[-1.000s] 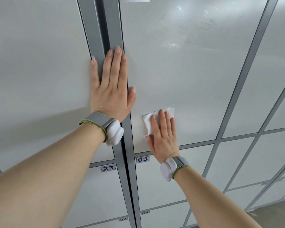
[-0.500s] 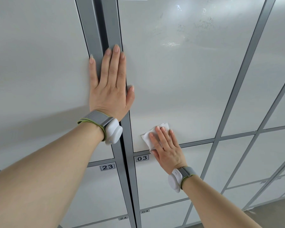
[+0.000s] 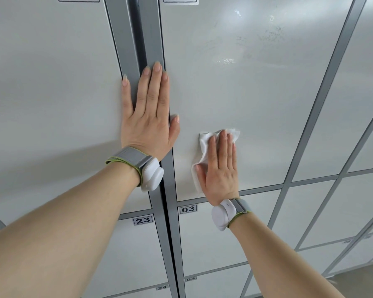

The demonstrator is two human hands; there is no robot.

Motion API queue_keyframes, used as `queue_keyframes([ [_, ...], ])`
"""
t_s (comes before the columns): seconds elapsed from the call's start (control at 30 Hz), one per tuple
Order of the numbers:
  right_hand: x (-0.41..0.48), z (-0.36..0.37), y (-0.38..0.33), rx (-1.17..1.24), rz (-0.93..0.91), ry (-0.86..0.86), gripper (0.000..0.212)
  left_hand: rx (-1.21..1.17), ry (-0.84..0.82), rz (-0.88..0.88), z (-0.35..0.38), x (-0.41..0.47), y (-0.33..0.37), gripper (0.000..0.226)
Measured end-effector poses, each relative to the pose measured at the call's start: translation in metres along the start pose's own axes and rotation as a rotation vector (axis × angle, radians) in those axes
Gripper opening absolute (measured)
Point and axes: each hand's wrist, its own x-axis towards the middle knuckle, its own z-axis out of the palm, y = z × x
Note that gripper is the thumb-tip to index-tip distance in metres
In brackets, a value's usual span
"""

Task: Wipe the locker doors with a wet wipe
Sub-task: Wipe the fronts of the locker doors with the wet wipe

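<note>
A pale grey locker door [image 3: 241,87] fills the upper middle, with faint wet smears near its top. My right hand [image 3: 221,168] lies flat on its lower part, pressing a crumpled white wet wipe [image 3: 204,145] against the door; the wipe shows above and left of the fingers. My left hand [image 3: 149,117] rests flat, fingers spread, on the grey frame post [image 3: 146,39] between two locker columns, holding nothing. Both wrists carry white devices on grey straps.
Below are smaller doors labelled 03 [image 3: 188,209], 23 [image 3: 143,220] and 04 [image 3: 190,278]. More locker doors [image 3: 357,104] run off to the right between grey frame bars. A strip of floor [image 3: 357,282] shows at the bottom right.
My right hand slid the wipe down toward the door's bottom edge, then back up and slightly right. The left hand stayed on the post.
</note>
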Motion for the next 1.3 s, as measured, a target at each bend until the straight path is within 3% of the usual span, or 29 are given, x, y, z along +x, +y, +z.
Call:
queue_keyframes([
  [0.37, -0.027, 0.017, -0.009, 0.006, -0.155, -0.058, 0.065, -0.013, 0.002, -0.003, -0.001, -0.001, 0.000, 0.070],
  [0.7, -0.067, 0.015, 0.015, -0.114, -0.362, -0.137, 0.047, -0.015, -0.003, -0.002, -0.001, 0.000, -0.001, 0.070],
  [0.93, -0.037, 0.006, 0.021, -0.058, -0.149, -0.071, 0.067, -0.007, -0.009, -0.003, -0.001, 0.000, 0.000, 0.070],
  [1.13, 0.003, 0.003, 0.001, 0.001, 0.001, 0.027, 0.064, -0.008, -0.001, 0.008, -0.001, 0.000, -0.001, 0.071],
  [1.3, 0.001, 0.011, -0.011, 0.014, 0.009, 0.022, 0.061, -0.017, -0.010, 0.013, -0.001, 0.000, -0.001, 0.070],
])
